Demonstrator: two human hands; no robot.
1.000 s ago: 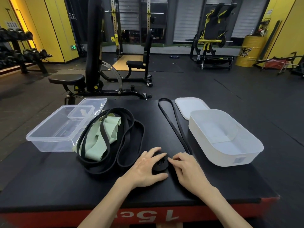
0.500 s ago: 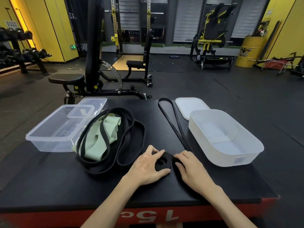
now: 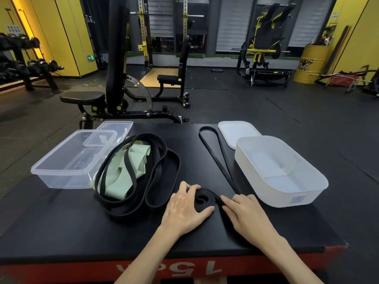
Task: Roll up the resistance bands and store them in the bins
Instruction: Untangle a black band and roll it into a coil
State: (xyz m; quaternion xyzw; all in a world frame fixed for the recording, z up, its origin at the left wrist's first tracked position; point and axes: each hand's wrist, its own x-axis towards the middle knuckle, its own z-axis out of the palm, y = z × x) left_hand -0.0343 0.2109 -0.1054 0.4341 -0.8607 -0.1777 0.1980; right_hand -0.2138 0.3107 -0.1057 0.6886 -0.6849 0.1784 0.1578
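Note:
A narrow black resistance band (image 3: 213,152) lies stretched across the black platform, its near end wound into a small flat coil (image 3: 204,199). My left hand (image 3: 185,208) curls its thumb and fingers round that coil. My right hand (image 3: 244,210) lies just right of it, fingers pressing the band's straight part where it leaves the coil. A heap of wide black bands (image 3: 158,177) with a pale green band (image 3: 125,171) lies to the left. An empty clear bin (image 3: 67,160) stands at the left and an empty white bin (image 3: 281,171) at the right.
A clear lid (image 3: 117,128) lies behind the clear bin and a white lid (image 3: 235,130) behind the white bin. The platform's red front edge (image 3: 184,269) is near me. Weight benches, a rack and a yellow drum stand on the gym floor beyond.
The coil has grown and flattened as my left hand turned it. My right hand slid slightly right along the band, and the loose length has shortened a little.

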